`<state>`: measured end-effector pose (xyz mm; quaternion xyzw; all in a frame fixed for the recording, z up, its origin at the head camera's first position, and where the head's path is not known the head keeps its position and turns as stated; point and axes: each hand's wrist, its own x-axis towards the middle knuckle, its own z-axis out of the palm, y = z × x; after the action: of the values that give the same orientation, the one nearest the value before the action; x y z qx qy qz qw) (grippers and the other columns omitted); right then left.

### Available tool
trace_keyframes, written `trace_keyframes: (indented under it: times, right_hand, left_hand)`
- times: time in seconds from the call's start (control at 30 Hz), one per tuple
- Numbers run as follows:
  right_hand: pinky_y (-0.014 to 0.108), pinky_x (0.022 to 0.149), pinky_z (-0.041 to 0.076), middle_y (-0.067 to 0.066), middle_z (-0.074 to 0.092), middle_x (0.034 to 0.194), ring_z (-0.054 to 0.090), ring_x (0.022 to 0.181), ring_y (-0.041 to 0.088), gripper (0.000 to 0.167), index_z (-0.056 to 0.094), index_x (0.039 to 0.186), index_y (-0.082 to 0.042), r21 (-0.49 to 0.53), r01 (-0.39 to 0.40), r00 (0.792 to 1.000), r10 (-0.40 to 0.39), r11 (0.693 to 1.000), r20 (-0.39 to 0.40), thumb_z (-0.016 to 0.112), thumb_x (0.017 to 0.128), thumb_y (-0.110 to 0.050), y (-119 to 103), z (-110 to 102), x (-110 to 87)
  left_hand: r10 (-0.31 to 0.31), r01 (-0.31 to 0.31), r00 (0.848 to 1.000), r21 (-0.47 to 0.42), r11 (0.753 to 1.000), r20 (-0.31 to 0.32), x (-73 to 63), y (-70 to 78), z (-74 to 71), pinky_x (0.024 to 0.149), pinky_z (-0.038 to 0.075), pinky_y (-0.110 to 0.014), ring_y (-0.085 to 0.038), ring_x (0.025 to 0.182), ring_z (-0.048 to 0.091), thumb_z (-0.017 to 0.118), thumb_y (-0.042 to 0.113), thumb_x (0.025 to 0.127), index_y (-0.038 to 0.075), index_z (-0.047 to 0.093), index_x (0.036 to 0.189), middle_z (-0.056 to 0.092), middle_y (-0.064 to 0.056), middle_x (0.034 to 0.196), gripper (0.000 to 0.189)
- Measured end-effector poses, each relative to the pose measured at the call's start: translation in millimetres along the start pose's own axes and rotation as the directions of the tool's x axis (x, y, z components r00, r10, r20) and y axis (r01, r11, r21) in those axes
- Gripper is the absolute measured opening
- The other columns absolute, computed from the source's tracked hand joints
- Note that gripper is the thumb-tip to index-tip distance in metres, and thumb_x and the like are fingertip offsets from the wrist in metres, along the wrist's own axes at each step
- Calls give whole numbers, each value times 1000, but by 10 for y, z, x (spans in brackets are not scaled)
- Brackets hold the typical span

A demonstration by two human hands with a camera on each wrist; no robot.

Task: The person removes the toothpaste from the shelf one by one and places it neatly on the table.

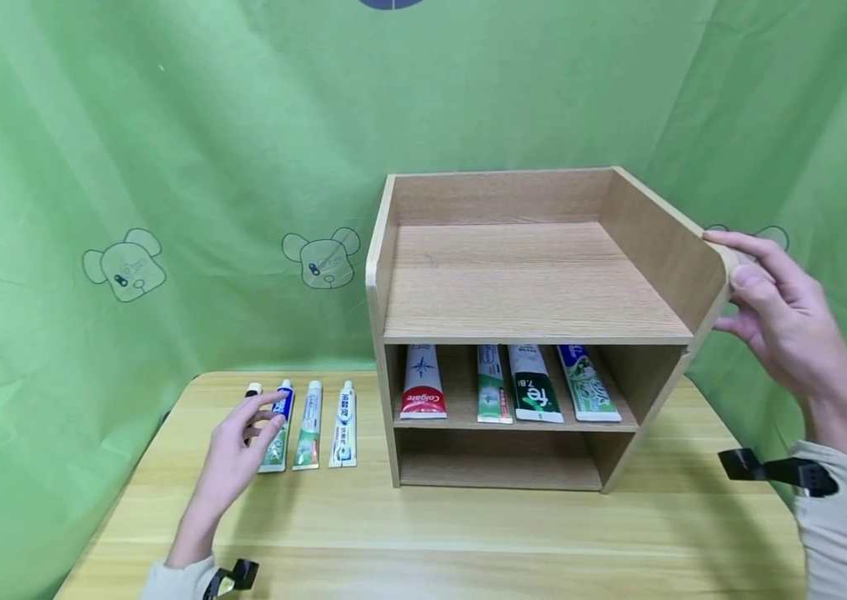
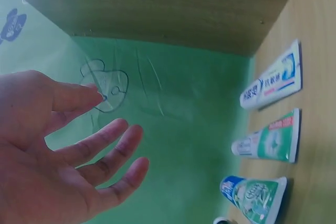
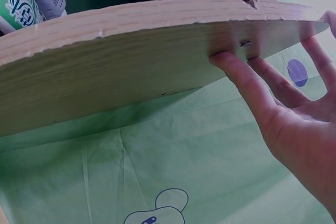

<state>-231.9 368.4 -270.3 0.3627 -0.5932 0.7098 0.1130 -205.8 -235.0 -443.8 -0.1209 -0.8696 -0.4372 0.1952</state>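
Note:
My left hand (image 1: 230, 454) hovers over the left part of the table with loosely bent fingers. Nothing is in it; the left wrist view has the fingers (image 2: 113, 153) apart from the tubes. Near it lie a green-and-blue toothpaste tube (image 1: 278, 433), a white-and-green toothpaste tube (image 1: 308, 427) and a white-and-blue toothpaste tube (image 1: 344, 427). A black-capped item (image 1: 253, 389) is mostly hidden behind the hand. My right hand (image 1: 791, 325) grips the upper right side panel of a wooden shelf (image 1: 536, 283), thumb at the front edge, fingers against the outer face.
On the shelf's middle level lie several toothpaste tubes, among them a red-and-white Colgate tube (image 1: 423, 387) at left and a dark green one (image 1: 536, 387). A bottom compartment (image 1: 498, 462) is below. Behind the wooden table (image 1: 423, 542) hangs a green curtain (image 1: 243, 167).

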Motion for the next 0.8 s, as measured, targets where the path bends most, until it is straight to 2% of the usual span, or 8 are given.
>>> trace_keyframes:
  times: [0.2, 0.5, 0.63, 0.8]
  right_hand:
    - [34, 81, 63, 20, 49, 135, 63, 108, 24, 46, 29, 153, 11, 12, 3, 1000, -3, 1000, 2, 27, 107, 9, -1, -8, -7]
    - [35, 81, 63, 20, 51, 134, 64, 107, 24, 46, 28, 153, 12, 22, 9, 1000, -9, 1000, 11, 27, 107, 9, 12, -9, 1]
    - [35, 81, 63, 20, 51, 133, 64, 107, 24, 46, 28, 153, 12, 28, 12, 1000, -12, 1000, 12, 27, 107, 9, 12, -7, 0]
    - [35, 81, 63, 20, 51, 132, 64, 106, 24, 46, 28, 153, 12, 37, 14, 1000, -14, 999, 10, 27, 107, 9, 9, -3, -4]
  left_hand:
    - [29, -29, 1000, -10, 1000, -10, 3, 137, 49, 84, 59, -32, -24, 102, 67, 63, 8, 102, 9, 66, 133, 67, -10, 127, 31]
    - [131, -131, 991, -24, 991, -22, -21, 359, 115, 84, 57, -23, -15, 98, 65, 68, 3, 97, 8, 67, 130, 68, 0, 122, 33]
    - [176, -177, 984, -29, 984, -29, -36, 449, 154, 85, 58, -26, -17, 98, 67, 70, 2, 96, 9, 67, 130, 68, 1, 120, 35]
    - [196, -197, 980, -39, 980, -22, -44, 551, 207, 88, 58, -32, -18, 101, 67, 70, 3, 96, 7, 67, 130, 68, 1, 123, 34]
